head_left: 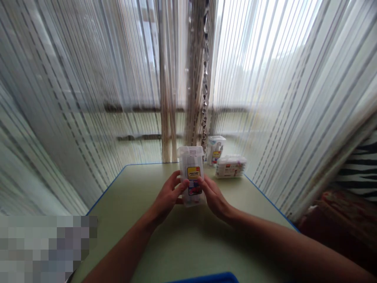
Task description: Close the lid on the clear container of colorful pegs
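A tall clear plastic container [191, 160] with a lid and a yellow, blue and red label stands upright between my hands over the middle of the table. My left hand [170, 191] grips its left side, thumb on the front near the label. From the right, my right hand [214, 195] is closed on the other side, its thumb resting at the label's edge. What lies inside the container is too blurred to make out. Whether its base touches the tabletop, I cannot tell.
Behind to the right stand a similar clear container [216, 151] and a white ribbed package [231, 167]. The pale green table [141, 179] has a blue edge. A blue object [206, 278] shows at the bottom. String curtains [132, 78] hang behind the table.
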`<state>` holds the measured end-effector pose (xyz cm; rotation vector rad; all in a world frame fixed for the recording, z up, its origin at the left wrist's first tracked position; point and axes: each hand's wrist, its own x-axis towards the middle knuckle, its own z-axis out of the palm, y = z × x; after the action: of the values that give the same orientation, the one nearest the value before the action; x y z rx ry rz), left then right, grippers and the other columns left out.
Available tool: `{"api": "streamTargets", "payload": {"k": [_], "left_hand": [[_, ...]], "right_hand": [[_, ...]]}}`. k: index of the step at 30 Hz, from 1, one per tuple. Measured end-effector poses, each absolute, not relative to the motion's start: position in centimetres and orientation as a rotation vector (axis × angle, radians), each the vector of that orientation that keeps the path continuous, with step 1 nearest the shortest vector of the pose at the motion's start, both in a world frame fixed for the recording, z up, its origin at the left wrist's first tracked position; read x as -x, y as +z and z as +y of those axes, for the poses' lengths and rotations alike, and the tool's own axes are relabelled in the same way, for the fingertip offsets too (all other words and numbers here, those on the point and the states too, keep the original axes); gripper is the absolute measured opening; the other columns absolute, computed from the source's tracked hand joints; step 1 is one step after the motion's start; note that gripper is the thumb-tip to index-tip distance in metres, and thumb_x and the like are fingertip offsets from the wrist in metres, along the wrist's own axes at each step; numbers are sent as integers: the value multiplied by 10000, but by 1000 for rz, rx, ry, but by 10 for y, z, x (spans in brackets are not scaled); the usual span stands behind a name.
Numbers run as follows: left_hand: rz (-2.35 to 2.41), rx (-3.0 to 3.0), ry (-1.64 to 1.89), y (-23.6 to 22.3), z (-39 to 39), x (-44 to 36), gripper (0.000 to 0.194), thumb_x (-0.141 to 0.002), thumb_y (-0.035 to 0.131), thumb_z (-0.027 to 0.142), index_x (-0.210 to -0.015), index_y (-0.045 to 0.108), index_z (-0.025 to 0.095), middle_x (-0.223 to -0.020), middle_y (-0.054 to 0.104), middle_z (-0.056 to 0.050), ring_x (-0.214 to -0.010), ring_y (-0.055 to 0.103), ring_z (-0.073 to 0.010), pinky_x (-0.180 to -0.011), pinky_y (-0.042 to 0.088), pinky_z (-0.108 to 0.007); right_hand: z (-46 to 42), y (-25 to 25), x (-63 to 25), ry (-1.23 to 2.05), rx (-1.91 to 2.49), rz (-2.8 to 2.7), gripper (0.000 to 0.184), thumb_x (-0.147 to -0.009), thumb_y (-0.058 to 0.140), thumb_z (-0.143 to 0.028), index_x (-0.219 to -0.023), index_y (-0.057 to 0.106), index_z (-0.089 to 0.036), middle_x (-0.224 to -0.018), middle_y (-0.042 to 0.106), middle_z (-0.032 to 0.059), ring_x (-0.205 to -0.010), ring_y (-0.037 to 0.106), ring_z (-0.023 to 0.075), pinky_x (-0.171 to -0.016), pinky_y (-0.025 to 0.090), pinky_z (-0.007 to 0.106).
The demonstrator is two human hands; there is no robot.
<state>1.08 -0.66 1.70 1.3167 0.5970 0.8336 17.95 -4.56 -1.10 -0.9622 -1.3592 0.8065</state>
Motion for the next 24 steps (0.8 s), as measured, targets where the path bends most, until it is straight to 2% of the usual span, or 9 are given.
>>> {"api": "streamTargets", "payload": {"k": [6, 9, 13, 16, 18, 21, 24], "left_hand": [[543, -1261, 836, 10, -5, -12, 484, -865, 652, 552, -1271, 585, 297, -1248, 667, -110, -979, 720, -285, -640, 612, -368], [511, -1224, 841, 9, -10, -15, 478, -873, 638, 555, -1286, 594, 319, -1264, 662, -111, -997, 711, -295, -631, 601, -370], [427, -1166, 849, 8, -16, -19, 528, -871, 632, 573, -1325, 564, 313, -1171, 693, -117, -934, 716, -283, -635, 571, -350], [416, -1192, 875, 8, -18, -20, 529, -863, 654, 558, -1321, 546, 318, -1165, 686, -107, -894, 715, -262, -600, 538, -302], [442, -1233, 884, 9, -18, -20, 523, -857, 668, 547, -1310, 543, 318, -1187, 672, -104, -872, 710, -248, -559, 514, -269], [459, -1278, 861, 7, -15, -19, 516, -854, 669, 549, -1289, 556, 296, -1186, 664, -110, -857, 697, -231, -537, 504, -249], [441, -1279, 858, 6, -13, -19, 499, -853, 672, 546, -1263, 569, 279, -1177, 662, -117, -913, 694, -249, -553, 511, -252]], "right_hand": [[-44, -14, -180, 694, 1043, -1322, 457, -959, 471, -603, -937, 675, -194, -892, 618, 49, -819, 564, 217, -748, 492, 342], [-44, -13, -180, 661, 1017, -1325, 441, -957, 475, -596, -877, 676, -212, -916, 575, 45, -829, 553, 215, -727, 497, 327], [-46, -10, -178, 634, 992, -1368, 407, -972, 461, -568, -882, 673, -232, -905, 563, 41, -793, 550, 212, -698, 506, 322], [-51, -10, -178, 659, 1000, -1361, 348, -982, 468, -530, -1035, 668, -251, -950, 635, 45, -868, 591, 235, -785, 517, 345], [-54, -10, -179, 668, 975, -1390, 379, -970, 501, -517, -1219, 621, -258, -1150, 666, 62, -1087, 596, 275, -942, 495, 389], [-57, -13, -181, 653, 939, -1479, 564, -918, 601, -510, -1408, 493, -254, -1434, 557, 85, -1340, 481, 322, -1126, 379, 468], [-56, -16, -182, 677, 956, -1494, 684, -868, 679, -499, -1459, 431, -261, -1491, 505, 108, -1354, 481, 340, -1111, 406, 500]]}}
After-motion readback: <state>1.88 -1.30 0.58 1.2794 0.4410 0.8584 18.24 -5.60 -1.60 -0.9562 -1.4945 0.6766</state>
